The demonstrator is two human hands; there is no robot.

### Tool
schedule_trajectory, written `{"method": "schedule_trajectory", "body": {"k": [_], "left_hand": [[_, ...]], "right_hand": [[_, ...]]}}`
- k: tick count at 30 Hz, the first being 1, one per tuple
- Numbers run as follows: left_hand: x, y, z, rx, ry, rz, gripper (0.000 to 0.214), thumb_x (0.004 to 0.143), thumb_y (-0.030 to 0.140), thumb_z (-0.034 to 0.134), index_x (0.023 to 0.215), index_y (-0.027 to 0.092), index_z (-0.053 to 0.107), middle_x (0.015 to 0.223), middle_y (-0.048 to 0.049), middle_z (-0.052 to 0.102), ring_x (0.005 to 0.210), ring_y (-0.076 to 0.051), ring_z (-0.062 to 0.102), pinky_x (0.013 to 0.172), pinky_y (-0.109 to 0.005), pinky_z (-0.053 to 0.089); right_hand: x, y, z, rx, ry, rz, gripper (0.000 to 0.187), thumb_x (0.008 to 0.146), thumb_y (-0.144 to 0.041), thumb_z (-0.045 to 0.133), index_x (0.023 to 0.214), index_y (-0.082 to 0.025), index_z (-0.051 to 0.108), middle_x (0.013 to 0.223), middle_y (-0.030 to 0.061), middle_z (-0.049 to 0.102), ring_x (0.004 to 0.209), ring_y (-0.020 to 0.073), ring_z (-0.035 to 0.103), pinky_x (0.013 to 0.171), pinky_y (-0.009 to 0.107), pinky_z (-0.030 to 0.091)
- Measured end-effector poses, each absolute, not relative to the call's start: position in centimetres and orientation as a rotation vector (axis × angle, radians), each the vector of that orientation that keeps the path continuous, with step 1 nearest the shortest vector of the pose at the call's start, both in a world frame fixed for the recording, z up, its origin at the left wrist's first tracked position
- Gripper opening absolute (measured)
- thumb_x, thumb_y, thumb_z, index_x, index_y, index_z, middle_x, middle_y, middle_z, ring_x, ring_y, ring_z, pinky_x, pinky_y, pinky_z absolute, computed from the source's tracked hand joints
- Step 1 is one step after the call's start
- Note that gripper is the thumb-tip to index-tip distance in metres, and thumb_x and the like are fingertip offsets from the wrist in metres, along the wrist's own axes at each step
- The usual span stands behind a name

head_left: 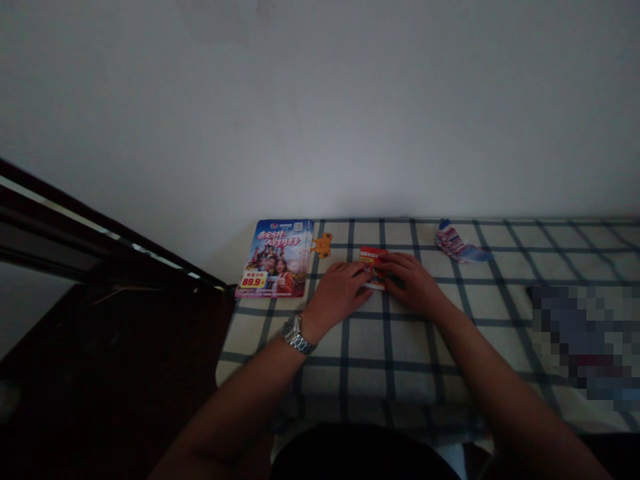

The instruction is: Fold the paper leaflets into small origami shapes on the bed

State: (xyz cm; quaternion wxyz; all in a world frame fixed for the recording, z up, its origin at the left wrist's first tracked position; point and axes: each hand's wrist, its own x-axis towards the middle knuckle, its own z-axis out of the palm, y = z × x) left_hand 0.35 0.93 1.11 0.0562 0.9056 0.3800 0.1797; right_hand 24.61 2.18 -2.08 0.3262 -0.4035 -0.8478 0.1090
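Note:
A small red folded flyer (371, 253) with pale lettering lies on the checked cloth, a white edge showing at its bottom. My left hand (343, 287), with a metal watch on the wrist, has its fingers closed on the flyer's left side. From the right, my right hand (410, 280) presses its bent fingers and thumb on the other side. Both hands cover much of the flyer's middle. To the left lies a stack of glossy printed flyers (275, 260), the top one marked 89.9.
A white and dark blue checked tablecloth (400, 360) covers the table against a grey wall (320, 113). An orange bear figure (323, 245) is beside the stack. Crumpled blue-and-red paper (457, 245) lies at the right back. A pixelated dark object (575, 340) is at far right.

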Motion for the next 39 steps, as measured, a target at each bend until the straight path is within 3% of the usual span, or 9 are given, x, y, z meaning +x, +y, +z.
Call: {"method": "schedule_trajectory", "body": {"k": [17, 24, 28, 34, 39], "left_hand": [[1.0, 1.1, 1.0, 2.723, 1.214, 0.602, 0.022, 0.104, 0.036, 0.059, 0.119, 0.023, 0.07, 0.13, -0.0066, 0.067, 0.118, -0.025, 0.063, 0.103, -0.046, 0.046], [1.3, 1.4, 0.6, 2.68, 1.247, 0.635, 0.026, 0.108, 0.029, 0.051, 0.129, 0.024, 0.066, 0.131, -0.0065, 0.068, 0.119, -0.024, 0.064, 0.101, -0.044, 0.048], [1.3, 1.5, 0.5, 2.627, 1.322, 0.638, 0.033, 0.107, 0.026, 0.052, 0.139, 0.023, 0.058, 0.131, -0.0074, 0.068, 0.116, -0.024, 0.064, 0.099, -0.042, 0.05], [1.3, 1.4, 0.7, 2.664, 1.301, 0.595, 0.059, 0.102, 0.012, 0.051, 0.158, 0.03, 0.039, 0.132, -0.0075, 0.065, 0.118, -0.024, 0.063, 0.1, -0.042, 0.051], [1.1, 1.3, 0.9, 2.643, 1.254, 0.64, 0.055, 0.1, 0.01, 0.051, 0.15, 0.032, 0.05, 0.142, -0.0086, 0.056, 0.124, -0.025, 0.059, 0.102, -0.043, 0.053]], "right_hand": [[24.9, 2.2, -1.4, -1.116, -2.143, 0.409, 0.025, 0.099, -0.029, 0.065, 0.123, -0.026, 0.07, 0.138, 0.0107, 0.066, 0.129, 0.0293, 0.062, 0.11, 0.054, 0.052], [25.2, 2.4, -1.1, -1.188, -2.045, 0.423, 0.007, 0.096, -0.029, 0.067, 0.099, -0.024, 0.063, 0.108, 0.0086, 0.065, 0.103, 0.0264, 0.066, 0.091, 0.044, 0.058], [25.1, 2.3, -1.1, -1.222, -2.076, 0.44, 0.013, 0.092, -0.026, 0.071, 0.091, -0.024, 0.058, 0.098, 0.0063, 0.062, 0.09, 0.0241, 0.063, 0.08, 0.04, 0.057], [24.9, 2.2, -1.3, -1.202, -2.105, 0.441, 0.012, 0.088, -0.026, 0.075, 0.092, -0.024, 0.064, 0.107, 0.0084, 0.064, 0.101, 0.0271, 0.064, 0.091, 0.046, 0.057], [25.1, 2.5, -2.0, -1.151, -2.124, 0.389, 0.011, 0.088, -0.026, 0.075, 0.097, -0.025, 0.07, 0.115, 0.0096, 0.067, 0.108, 0.0292, 0.065, 0.096, 0.05, 0.056]]}}
